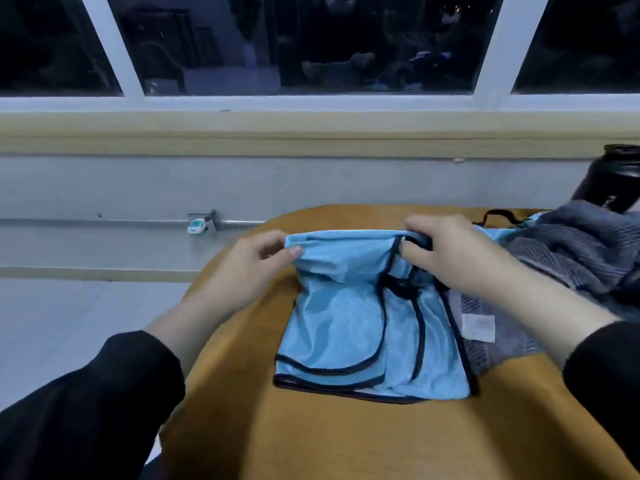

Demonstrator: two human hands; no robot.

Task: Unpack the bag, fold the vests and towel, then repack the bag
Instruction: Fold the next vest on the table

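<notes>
A light blue mesh vest (349, 327) with dark trim lies on the round wooden table (311, 438). Its far edge is lifted off the table. My left hand (242, 271) pinches the left corner of that edge between thumb and fingers. My right hand (453, 258) grips the right corner, at the dark-trimmed strap. A grey towel (568, 251) is heaped to the right, partly under the vest, with a white label (479, 327) showing. More light blue fabric (498, 233) shows under the towel at the far right.
A black bottle (609, 178) stands at the table's far right edge. A black strap (498, 216) loops behind the towel. Beyond the table is a grey wall with a pipe (104, 222) and a window sill (311, 133) under dark windows.
</notes>
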